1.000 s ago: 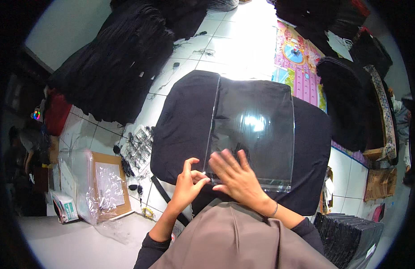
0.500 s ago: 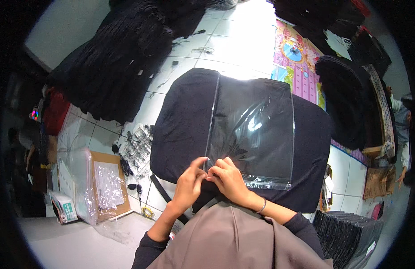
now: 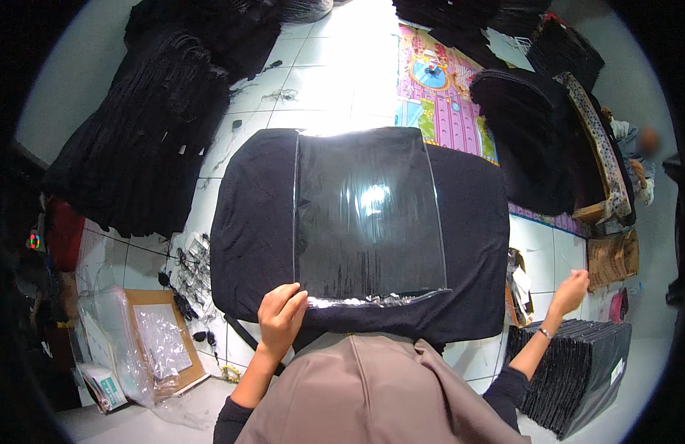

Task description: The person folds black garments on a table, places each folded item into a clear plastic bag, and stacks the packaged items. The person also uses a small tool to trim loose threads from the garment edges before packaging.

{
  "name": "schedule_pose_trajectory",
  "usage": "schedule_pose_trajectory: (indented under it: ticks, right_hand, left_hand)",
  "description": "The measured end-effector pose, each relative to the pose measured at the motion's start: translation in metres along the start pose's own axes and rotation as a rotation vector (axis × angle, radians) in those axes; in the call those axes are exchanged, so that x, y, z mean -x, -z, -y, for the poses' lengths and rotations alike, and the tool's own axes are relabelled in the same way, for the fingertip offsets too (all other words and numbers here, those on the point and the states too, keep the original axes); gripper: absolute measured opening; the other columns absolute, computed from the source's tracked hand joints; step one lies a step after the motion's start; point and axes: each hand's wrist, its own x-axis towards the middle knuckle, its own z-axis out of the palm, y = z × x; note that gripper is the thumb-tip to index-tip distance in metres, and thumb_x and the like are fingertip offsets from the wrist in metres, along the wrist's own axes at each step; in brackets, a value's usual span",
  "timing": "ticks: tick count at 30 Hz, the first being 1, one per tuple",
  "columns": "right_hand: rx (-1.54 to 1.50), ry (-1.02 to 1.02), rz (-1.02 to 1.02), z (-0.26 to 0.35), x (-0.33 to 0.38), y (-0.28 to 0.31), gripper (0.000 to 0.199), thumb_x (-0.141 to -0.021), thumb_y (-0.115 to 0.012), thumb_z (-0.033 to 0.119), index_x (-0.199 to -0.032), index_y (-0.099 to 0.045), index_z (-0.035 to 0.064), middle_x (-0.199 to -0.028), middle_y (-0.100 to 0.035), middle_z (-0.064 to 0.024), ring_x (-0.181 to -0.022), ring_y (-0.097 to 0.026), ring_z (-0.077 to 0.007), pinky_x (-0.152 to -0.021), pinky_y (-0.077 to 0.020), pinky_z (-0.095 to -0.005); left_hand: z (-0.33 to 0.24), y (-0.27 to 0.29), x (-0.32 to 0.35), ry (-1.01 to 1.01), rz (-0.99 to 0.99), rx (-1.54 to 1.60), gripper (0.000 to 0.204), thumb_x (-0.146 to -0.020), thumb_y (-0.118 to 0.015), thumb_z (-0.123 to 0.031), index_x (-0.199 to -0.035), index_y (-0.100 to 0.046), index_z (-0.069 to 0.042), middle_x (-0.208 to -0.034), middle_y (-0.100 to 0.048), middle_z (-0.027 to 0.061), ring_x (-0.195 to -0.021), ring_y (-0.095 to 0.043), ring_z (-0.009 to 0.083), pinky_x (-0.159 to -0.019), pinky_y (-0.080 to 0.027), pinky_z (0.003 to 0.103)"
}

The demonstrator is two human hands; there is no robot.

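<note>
A clear plastic bag [image 3: 365, 222] with black cloth showing through lies on a black cloth-covered surface [image 3: 476, 244] in front of me. Along its near edge runs a shiny, crinkled strip of plastic. My left hand [image 3: 281, 314] is closed in a pinch on the near left corner of that bag. Far out to the right, my right hand [image 3: 570, 294] is raised above the floor, beyond a stack of black plastic-wrapped packs [image 3: 572, 370]. Its fingers are drawn together, and what they hold, if anything, is too small to make out.
Large heaps of black cloth [image 3: 142, 140] lie at the far left, and more black cloth [image 3: 524, 140] at the right beside a colourful mat [image 3: 461, 118]. Plastic sleeves and a cardboard piece [image 3: 187, 355] lean at the near left. A person [image 3: 635, 166] is at the far right.
My right hand has left the bag's near edge and swung far out to the right. My left hand stays at the bag's near left corner. The whole view has shifted.
</note>
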Motion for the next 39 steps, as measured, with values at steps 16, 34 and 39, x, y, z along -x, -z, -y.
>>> schedule_pose_trajectory:
  ticks: [16,34,39]
  right_hand:
    - [-0.746,1.064,0.529,0.251,0.154,0.027,0.026,-0.082,-0.071,0.030,-0.083,-0.066,0.0039,-0.075,-0.060,-0.0064,-0.075,-0.062,-0.0231,-0.065,-0.0512,-0.0348]
    - [-0.864,0.199,0.547,0.202,0.141,0.024,0.018,-0.081,-0.076,0.005,-0.087,-0.059,0.0009,-0.084,-0.051,-0.0076,-0.061,-0.050,-0.0143,-0.055,-0.0440,-0.0291]
    - [-0.517,0.672,0.329,0.194,0.151,0.035,0.016,-0.079,-0.062,-0.008,-0.093,-0.065,-0.0035,-0.096,-0.058,-0.0117,-0.094,-0.057,-0.0292,-0.078,-0.0497,-0.0387]
  left_hand:
    - [0.007,0.012,-0.024,0.132,0.057,0.252,0.009,-0.075,-0.079,-0.003,-0.079,-0.071,-0.001,-0.073,-0.070,0.0071,-0.065,-0.066,0.0166,-0.063,-0.051,0.027]
    - [-0.007,-0.002,-0.039,0.401,-0.030,0.059,0.015,-0.076,-0.079,-0.003,-0.085,-0.068,-0.003,-0.073,-0.067,0.0039,-0.069,-0.062,0.0159,-0.064,-0.047,0.029]
    - [-0.010,0.001,-0.012,0.041,0.099,-0.206,0.020,-0.086,-0.067,-0.003,-0.105,-0.072,-0.004,-0.096,-0.072,0.0084,-0.101,-0.064,0.0256,-0.097,-0.042,0.040]
